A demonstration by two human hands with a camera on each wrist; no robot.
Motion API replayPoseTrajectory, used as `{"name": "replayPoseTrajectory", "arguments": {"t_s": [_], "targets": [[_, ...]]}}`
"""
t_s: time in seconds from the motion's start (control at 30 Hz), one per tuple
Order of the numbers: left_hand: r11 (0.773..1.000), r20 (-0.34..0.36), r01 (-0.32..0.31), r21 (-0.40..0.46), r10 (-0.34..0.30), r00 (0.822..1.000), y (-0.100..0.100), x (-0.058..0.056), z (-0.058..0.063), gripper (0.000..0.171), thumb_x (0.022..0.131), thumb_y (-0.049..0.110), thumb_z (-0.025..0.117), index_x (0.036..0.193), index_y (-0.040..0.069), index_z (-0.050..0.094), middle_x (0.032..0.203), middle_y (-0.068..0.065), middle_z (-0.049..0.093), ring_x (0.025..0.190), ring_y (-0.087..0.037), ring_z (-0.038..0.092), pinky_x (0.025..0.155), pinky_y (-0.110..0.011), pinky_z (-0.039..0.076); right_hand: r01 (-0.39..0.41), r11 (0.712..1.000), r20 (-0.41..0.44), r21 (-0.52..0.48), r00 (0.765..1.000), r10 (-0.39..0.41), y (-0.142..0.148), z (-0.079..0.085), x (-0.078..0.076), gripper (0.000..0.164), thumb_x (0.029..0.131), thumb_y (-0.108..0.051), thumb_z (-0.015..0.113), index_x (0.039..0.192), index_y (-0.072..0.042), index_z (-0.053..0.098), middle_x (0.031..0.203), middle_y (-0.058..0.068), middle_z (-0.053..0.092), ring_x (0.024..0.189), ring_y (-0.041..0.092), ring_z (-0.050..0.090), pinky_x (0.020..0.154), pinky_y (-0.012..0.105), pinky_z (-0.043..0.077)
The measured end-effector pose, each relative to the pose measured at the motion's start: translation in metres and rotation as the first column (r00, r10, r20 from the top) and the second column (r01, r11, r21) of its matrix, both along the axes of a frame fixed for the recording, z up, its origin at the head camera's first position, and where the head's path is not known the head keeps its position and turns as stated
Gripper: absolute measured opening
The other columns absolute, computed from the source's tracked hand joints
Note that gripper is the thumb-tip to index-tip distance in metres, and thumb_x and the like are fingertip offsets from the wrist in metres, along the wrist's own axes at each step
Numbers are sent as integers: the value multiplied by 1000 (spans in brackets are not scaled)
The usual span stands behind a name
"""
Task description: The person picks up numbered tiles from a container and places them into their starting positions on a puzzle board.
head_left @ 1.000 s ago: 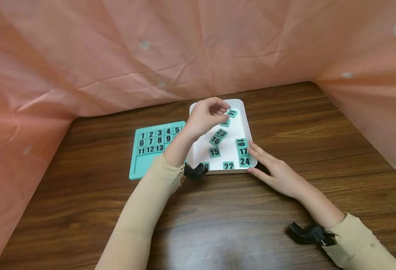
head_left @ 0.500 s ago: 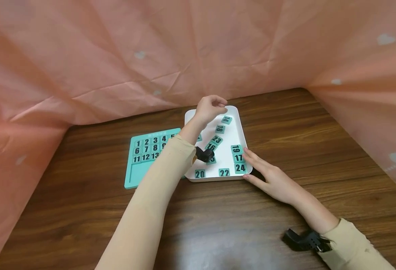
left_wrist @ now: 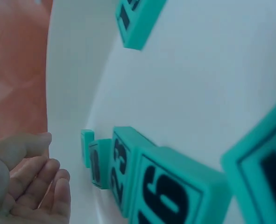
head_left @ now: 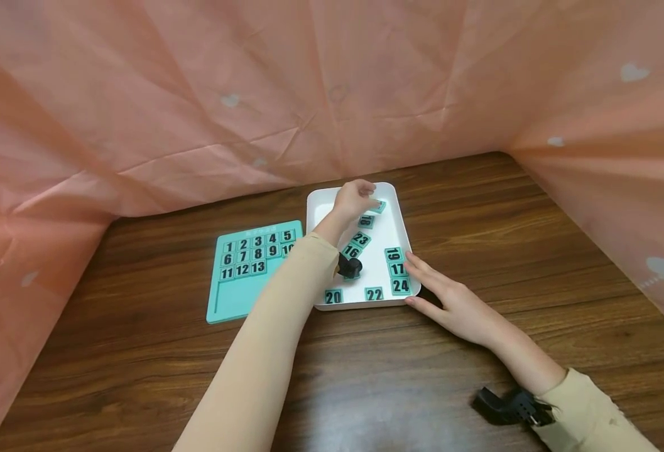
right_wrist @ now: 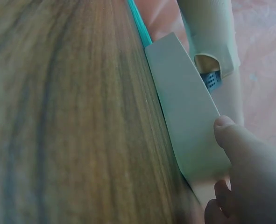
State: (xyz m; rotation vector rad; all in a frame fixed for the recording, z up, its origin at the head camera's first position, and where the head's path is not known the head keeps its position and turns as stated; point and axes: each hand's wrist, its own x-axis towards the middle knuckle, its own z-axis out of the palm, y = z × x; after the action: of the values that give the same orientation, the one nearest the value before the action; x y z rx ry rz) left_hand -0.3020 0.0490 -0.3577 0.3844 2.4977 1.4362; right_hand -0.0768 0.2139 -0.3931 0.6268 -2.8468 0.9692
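Note:
My left hand (head_left: 354, 198) reaches over the far end of a white tray (head_left: 381, 242). Its fingertips overlap a teal number tile (head_left: 380, 206) in the head view; in the left wrist view the thumb and fingers (left_wrist: 53, 179) stand apart with nothing between them. Close by lie tile 18 (head_left: 366, 221), tile 23 (head_left: 361, 239) and tile 16 (head_left: 351, 252). At the tray's near right corner my right hand (head_left: 450, 307) rests its extended fingers against the side, and its thumb (right_wrist: 225, 122) touches the rim.
Left of the tray lies a teal number board (head_left: 232, 301) with tiles 1 to 13 in rows. Tile 19 (head_left: 393, 254), tile 17 (head_left: 397, 269) and tile 24 (head_left: 401, 286) line the tray's right side. Tiles 20 (head_left: 333, 296) and 22 (head_left: 374, 294) lie along the near wall.
My left hand has lifted slightly away from tile 14, then come down to it at the tray's far end. The right hand has stayed at the tray corner while the head view shifted.

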Motion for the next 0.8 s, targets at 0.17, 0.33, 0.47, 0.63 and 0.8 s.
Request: {"name": "replayPoseTrajectory", "arguments": {"t_s": [0.17, 0.33, 0.47, 0.63, 0.8], "targets": [[996, 111, -4, 92, -6, 994, 3, 3, -9, 43, 87, -1, 66, 127, 14, 60, 128, 0, 54, 119, -17, 47, 99, -32, 40, -1, 1000, 1, -3, 1000, 1, 1, -2, -2, 62, 97, -35, 55, 150, -14, 31, 158, 1, 19, 139, 27, 28, 103, 52, 34], [1000, 93, 10, 0, -10, 996, 7, 1, -13, 48, 89, 1, 64, 134, 14, 56, 138, -4, 49, 123, -18, 46, 97, -32, 43, -5, 1000, 2, -8, 1000, 5, 1, -3, -3, 62, 97, -35, 55, 150, -14, 31, 158, 2, 19, 139, 26, 27, 104, 52, 33], [999, 73, 21, -41, -18, 997, 8, -3, -15, 48, 89, 1, 64, 134, 12, 55, 134, -5, 52, 117, -16, 48, 96, -30, 43, -4, 1000, 0, -13, 1000, 4, 2, -3, -4, 62, 97, -35, 55, 150, -14, 32, 158, 2, 19, 139, 26, 27, 104, 52, 33], [999, 57, 11, -34, -9, 998, 8, -4, -16, 43, 86, -3, 65, 127, 9, 58, 119, -4, 57, 103, -15, 51, 90, -28, 45, -7, 1000, -5, -14, 1000, 7, 2, -3, -5, 62, 97, -35, 55, 150, -13, 32, 158, 2, 19, 139, 26, 27, 104, 52, 33], [999, 59, 5, -38, -3, 998, 6, -4, -14, 37, 86, -3, 65, 121, 8, 60, 108, -3, 57, 95, -16, 52, 80, -26, 47, -8, 1000, -8, -13, 1000, 8, 2, -2, -5, 62, 97, -35, 55, 150, -13, 32, 158, 2, 19, 139, 26, 27, 104, 52, 33]]}}
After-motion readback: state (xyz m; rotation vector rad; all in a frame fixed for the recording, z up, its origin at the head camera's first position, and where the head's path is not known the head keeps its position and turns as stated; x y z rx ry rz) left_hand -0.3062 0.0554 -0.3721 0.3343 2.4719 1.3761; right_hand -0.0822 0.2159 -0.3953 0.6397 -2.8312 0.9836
